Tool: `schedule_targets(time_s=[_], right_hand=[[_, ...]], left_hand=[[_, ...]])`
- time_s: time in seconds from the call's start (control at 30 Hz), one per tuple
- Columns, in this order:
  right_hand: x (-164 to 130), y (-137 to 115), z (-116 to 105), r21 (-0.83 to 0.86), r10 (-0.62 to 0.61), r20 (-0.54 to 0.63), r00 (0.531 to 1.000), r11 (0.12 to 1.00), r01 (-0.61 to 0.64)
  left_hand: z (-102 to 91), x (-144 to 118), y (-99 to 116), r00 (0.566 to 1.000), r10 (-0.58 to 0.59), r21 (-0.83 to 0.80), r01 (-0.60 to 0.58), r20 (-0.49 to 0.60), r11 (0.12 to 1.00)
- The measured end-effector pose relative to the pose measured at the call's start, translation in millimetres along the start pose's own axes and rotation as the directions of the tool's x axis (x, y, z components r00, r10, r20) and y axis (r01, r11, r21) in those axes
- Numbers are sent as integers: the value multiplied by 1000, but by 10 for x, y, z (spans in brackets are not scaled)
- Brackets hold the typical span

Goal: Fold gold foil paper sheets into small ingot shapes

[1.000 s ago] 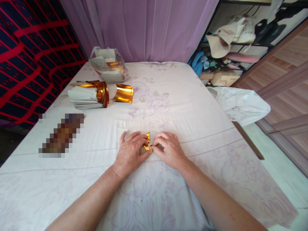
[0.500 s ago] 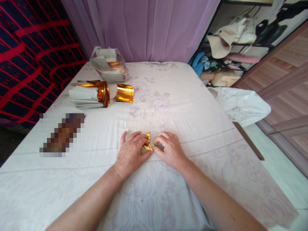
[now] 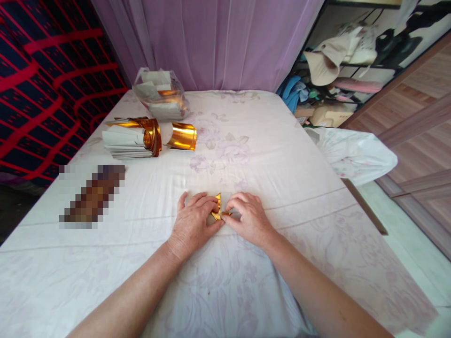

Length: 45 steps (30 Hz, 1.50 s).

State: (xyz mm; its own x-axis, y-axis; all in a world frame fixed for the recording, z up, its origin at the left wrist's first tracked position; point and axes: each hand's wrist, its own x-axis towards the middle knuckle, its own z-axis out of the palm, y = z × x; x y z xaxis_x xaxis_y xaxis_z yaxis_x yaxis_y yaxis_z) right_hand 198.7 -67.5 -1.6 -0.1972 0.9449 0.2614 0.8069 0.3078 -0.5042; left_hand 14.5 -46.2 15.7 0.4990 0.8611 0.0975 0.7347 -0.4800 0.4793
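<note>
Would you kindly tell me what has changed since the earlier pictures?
A small gold flap on the folded paper has moved rightward, toward the right hand. No hold visibly changed: the left hand and right hand stay on the paper, and the plastic bag stays put.

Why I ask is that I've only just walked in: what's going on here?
A person is handling a small, partly folded piece of gold-and-grey foil paper on a pale floral cloth. The left hand lies over its left side, while the right hand has its fingertips at a gold fold, lower right. Farther off, to the left, lie a fanned stack of gold-and-white paper sheets and curled shiny gold sheets; behind them sits a clear plastic bag of similar paper.
</note>
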Motion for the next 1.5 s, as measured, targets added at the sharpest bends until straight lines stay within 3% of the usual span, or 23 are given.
schedule_targets(time_s=[0.3, 0.57, 1.0, 1.27, 1.5], right_hand=[[29, 73, -10, 59, -8, 44, 999, 998, 6], [77, 194, -26, 155, -95, 71, 993, 984, 83], [18, 110, -21, 44, -57, 57, 997, 998, 55], [33, 246, -4, 41, -79, -160, 984, 995, 87], [20, 268, -4, -83, -26, -135, 990, 996, 15]], left_hand=[[-2, 0, 2, 1000, -1, 2, 1, 9, 1000], [33, -4, -26, 1000, 4, 2, -4, 10, 1000], [-3, 4, 4, 999, -9, -2, 9, 32, 1000], [2, -5, -65, 998, 30, -48, -27, 59, 998], [-58, 7, -88, 990, 69, -79, -59, 126, 995]])
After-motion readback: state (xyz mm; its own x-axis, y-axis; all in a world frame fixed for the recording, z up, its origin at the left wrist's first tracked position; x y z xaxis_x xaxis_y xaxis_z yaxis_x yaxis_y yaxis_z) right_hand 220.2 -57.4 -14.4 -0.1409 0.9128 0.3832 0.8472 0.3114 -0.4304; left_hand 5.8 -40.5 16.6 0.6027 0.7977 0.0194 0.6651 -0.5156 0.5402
